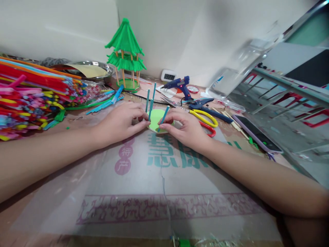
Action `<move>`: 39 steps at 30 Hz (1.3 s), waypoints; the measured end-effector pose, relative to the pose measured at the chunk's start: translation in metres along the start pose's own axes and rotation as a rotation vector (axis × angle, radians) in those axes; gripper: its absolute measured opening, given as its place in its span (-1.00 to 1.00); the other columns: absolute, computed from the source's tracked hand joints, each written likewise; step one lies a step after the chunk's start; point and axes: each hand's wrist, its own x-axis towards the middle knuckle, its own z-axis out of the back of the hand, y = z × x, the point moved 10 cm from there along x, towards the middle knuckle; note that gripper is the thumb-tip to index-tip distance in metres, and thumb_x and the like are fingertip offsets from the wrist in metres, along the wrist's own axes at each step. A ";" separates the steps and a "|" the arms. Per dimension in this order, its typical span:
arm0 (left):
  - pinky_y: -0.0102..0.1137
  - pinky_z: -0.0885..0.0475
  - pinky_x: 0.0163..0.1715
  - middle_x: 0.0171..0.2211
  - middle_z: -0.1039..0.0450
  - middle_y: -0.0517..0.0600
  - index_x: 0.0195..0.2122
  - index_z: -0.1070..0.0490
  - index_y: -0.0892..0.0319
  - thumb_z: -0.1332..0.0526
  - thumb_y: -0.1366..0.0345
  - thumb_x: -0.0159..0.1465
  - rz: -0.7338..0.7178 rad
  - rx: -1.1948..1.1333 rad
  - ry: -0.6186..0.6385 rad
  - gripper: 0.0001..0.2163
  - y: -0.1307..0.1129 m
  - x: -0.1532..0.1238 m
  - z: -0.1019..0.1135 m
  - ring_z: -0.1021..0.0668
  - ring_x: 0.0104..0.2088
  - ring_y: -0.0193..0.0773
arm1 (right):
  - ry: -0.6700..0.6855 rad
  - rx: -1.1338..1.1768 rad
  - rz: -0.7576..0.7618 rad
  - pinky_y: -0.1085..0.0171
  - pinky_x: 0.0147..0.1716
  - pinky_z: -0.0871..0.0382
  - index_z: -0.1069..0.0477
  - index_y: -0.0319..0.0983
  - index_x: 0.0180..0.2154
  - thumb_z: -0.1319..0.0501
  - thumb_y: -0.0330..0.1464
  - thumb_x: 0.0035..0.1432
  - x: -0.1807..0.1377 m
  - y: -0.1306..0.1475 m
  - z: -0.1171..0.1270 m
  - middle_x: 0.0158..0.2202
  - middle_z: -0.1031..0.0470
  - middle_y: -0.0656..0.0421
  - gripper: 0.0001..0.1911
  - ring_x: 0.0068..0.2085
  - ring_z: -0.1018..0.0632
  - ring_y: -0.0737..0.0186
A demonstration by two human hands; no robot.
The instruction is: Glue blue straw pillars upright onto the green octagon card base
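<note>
— Any writing on the table?
— Yes, on the clear plastic sheet (164, 192) in the middle of the frame. Two round pink seals sit one above the other, reading 特 and 产.
— And the big teal print?
— Large Chinese characters just right of the seals. The first looks like 慧. The next lies partly under the right hand (189, 128), so I can't read it.
— Any numbers?
— The small white clock (168, 75) at upper centre shows dark digits, too blurred to read.
</note>
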 end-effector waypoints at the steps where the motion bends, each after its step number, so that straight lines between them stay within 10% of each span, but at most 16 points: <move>1: -0.22 -0.41 -0.06 -0.23 -0.57 0.06 -0.25 -0.54 0.16 -0.17 0.15 0.43 -0.001 0.000 0.003 -0.76 0.000 0.000 0.000 -0.59 -0.13 -0.09 | 0.003 0.000 0.003 0.23 -0.18 -0.37 -0.50 -0.20 -0.34 -0.35 -0.36 0.29 0.000 0.000 0.000 -0.37 -0.50 0.21 -0.87 -0.28 -0.50 0.23; 20: -0.20 -0.40 -0.07 -0.24 -0.55 0.07 -0.25 -0.53 0.17 -0.14 0.14 0.43 -0.003 0.002 0.012 -0.74 -0.001 -0.001 0.001 -0.58 -0.13 -0.07 | 0.040 -0.025 0.014 0.20 -0.16 -0.39 -0.46 -0.20 -0.36 -0.32 -0.35 0.31 0.001 0.005 -0.003 -0.37 -0.50 0.19 -0.83 -0.24 -0.51 0.20; 23: -0.20 -0.40 -0.09 -0.25 -0.54 0.06 -0.27 -0.51 0.16 -0.14 0.12 0.43 0.005 0.010 0.027 -0.73 -0.001 -0.001 0.000 -0.57 -0.14 -0.07 | 0.012 0.012 -0.007 0.20 -0.16 -0.43 -0.47 -0.20 -0.20 -0.32 -0.34 0.31 -0.001 0.004 0.000 -0.32 -0.51 0.20 -0.93 -0.26 -0.51 0.23; 28: -0.21 -0.40 -0.08 -0.25 -0.54 0.04 -0.25 -0.51 0.14 -0.14 0.11 0.44 0.014 0.014 0.024 -0.75 0.000 0.000 0.000 -0.56 -0.14 -0.08 | -0.135 0.113 0.011 0.15 -0.14 -0.50 -0.20 -0.10 0.31 -0.22 -0.27 0.40 -0.005 0.008 0.016 -0.20 -0.47 0.18 -0.49 -0.23 -0.50 0.20; 39: -0.22 -0.40 -0.09 -0.25 -0.55 0.04 -0.28 -0.48 0.12 -0.16 0.13 0.42 0.007 -0.007 0.021 -0.78 0.000 -0.001 0.000 -0.56 -0.14 -0.10 | -0.066 -0.047 0.112 0.04 -0.08 -0.49 -0.33 -0.07 0.25 -0.15 -0.25 0.44 -0.007 0.029 0.014 -0.19 -0.51 0.14 -0.61 -0.22 -0.52 0.14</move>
